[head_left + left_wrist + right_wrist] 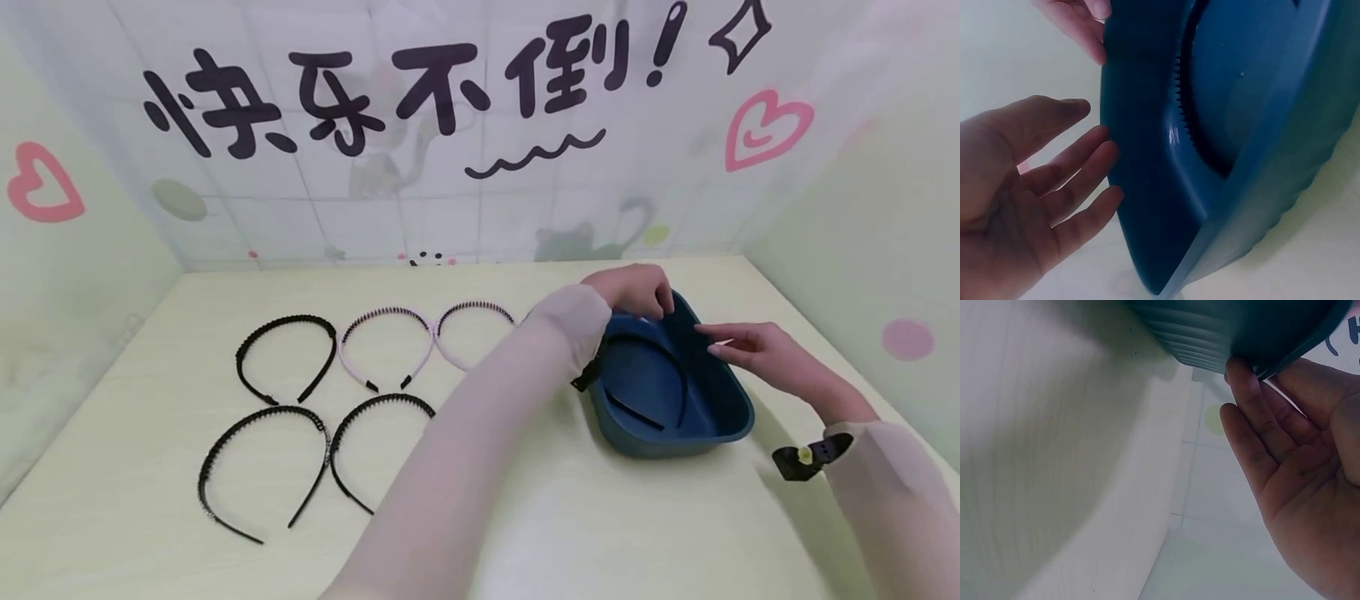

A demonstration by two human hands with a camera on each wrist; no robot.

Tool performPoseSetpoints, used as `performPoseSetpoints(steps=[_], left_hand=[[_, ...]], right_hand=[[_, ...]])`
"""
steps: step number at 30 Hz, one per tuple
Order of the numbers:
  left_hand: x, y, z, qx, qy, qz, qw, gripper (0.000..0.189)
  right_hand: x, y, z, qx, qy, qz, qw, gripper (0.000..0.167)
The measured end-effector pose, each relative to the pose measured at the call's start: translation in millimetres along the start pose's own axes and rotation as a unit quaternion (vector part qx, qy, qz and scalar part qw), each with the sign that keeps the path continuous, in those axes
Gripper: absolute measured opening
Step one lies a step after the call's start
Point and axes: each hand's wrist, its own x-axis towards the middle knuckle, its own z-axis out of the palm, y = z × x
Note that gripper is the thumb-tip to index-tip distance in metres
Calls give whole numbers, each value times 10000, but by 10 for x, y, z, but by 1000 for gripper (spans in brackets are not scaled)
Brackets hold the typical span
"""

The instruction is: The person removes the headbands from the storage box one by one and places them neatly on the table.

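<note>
A dark blue plastic basin [667,446] stands on the right of the table. Inside it lies a black toothed headband [1186,119]. My left hand [637,289] reaches over the basin's far side. Its fingers are loosely bent, with the tips at the rim and the thumb apart from it in the left wrist view; no headband is in it. At the right-hand rim, my right hand [780,358] pinches the basin's edge. In the right wrist view, fingers [1250,403] of that hand lie against the outside near the rim.
Several headbands lie left of the basin: a black one [285,319], two pink ones with dark teeth [386,312] and black toothed ones [204,475] in front. My left sleeve [457,458] crosses over the table and hides part of them. Printed curtains [450,225] enclose the table.
</note>
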Motion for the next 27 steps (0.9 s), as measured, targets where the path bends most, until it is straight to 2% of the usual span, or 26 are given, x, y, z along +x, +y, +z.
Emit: performPoseSetpoints(steps=[7,11,15,20,23,27], left_hand=[[218,-55,125,-94,-100,-205,9997,32],[306,-74,134,-278,-228,-149,9992,33],[384,-87,155,-207,-247,21,9995,34],[444,-110,212,-191,-294,173,9992,33],[458,-124,228,-234,-317,101,9992,31],[453,-114,229,-41,-316,119,9994,32]], right_hand=[[-27,1,27,-10,-48,-40,10000,38],[-12,-14,21,-48,-96,83,9999,38],[7,-15,15,-132,-161,154,9997,38],[16,-16,2,-164,-132,86,9997,37],[32,-24,-7,-103,-97,-69,9999,35],[47,-32,-20,-21,-65,-149,9999,34]])
